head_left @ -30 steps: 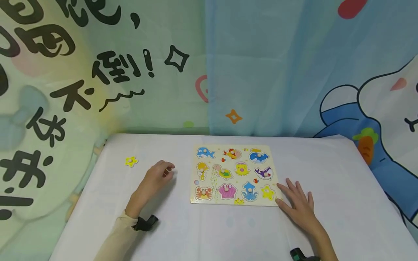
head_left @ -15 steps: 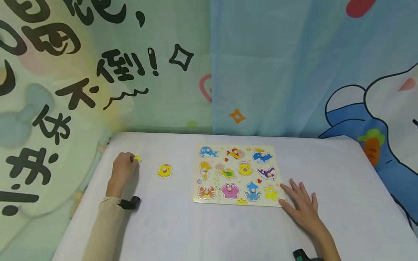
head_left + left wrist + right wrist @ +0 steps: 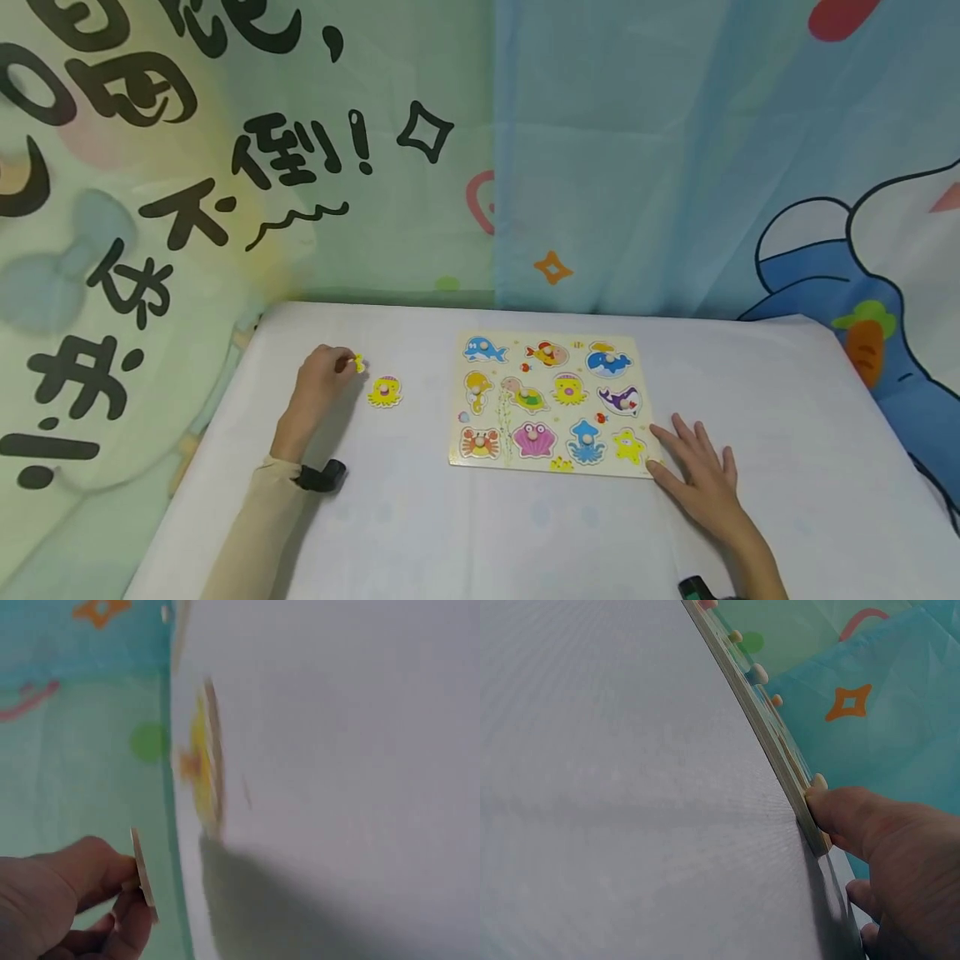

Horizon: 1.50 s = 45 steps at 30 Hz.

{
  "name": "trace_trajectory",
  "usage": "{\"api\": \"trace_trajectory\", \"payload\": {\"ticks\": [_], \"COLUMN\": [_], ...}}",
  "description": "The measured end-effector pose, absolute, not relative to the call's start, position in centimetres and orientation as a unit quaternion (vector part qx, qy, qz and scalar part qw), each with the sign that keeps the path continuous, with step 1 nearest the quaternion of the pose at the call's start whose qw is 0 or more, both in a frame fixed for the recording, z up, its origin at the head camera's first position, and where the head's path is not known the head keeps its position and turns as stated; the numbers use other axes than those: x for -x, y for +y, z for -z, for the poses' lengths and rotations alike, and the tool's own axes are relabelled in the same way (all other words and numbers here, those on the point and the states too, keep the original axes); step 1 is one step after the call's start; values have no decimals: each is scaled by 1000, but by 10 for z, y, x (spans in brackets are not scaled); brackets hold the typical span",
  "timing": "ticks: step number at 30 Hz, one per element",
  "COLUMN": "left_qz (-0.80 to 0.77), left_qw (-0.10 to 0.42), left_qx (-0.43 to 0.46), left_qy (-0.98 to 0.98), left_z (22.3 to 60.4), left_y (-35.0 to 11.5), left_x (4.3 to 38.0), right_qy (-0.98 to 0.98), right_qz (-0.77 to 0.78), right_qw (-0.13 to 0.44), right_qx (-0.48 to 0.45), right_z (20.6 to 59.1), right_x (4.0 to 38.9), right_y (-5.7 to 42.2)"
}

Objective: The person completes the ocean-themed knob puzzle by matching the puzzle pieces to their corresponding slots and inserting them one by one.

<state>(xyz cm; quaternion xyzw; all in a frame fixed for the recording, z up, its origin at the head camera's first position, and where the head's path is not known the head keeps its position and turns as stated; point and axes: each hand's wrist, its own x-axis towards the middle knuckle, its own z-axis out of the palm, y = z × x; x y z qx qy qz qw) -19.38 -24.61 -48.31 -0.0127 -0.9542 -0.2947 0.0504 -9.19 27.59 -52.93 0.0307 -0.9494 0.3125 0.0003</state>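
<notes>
My left hand (image 3: 322, 379) pinches a small yellow star-shaped puzzle piece (image 3: 359, 363) between thumb and fingers, above the table. In the left wrist view this piece (image 3: 144, 876) is seen edge-on at the fingertips. Just to its right lies a yellow octopus puzzle piece (image 3: 385, 392) with a knob, blurred in the left wrist view. The wooden sea-animal puzzle board (image 3: 465, 421) lies flat right of centre. My right hand (image 3: 701, 475) touches its lower right corner with the thumb, its fingers spread along the right side; in the right wrist view the board's edge (image 3: 776, 772) meets the thumb.
Knobbed sea-animal pieces, such as a crab (image 3: 480, 442) and a pink shell (image 3: 534, 439), sit in the board. A white cloth covers the table (image 3: 525, 542). Printed curtains (image 3: 615, 167) hang behind its far edge.
My left hand left the octopus piece, reached left to the star piece, took hold of it and has carried it rightward. The octopus piece came into view. My right hand stays at the board's corner.
</notes>
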Motion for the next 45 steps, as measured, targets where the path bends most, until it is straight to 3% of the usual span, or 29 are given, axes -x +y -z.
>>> {"api": "trace_trajectory", "payload": {"ticks": [13,24,33,45], "left_qz": [339,310,263,228], "left_qw": [80,-12,-57,-76], "left_qx": [193,303,387,380], "left_qy": [-917,-901,-882,-893], "left_z": [482,488,491,501], "left_y": [-125,-34,36,90], "left_x": [182,166,162,165], "right_qy": [-949,-948,-950,-945], "right_qz": [-313,-316,-309,-322], "right_qw": [-3,-1,-7,-3], "right_qx": [-33,-38,-39,-50], "right_z": [531,531,529,527], "right_x": [92,91,91,91], "right_y": [277,278,280,281]}}
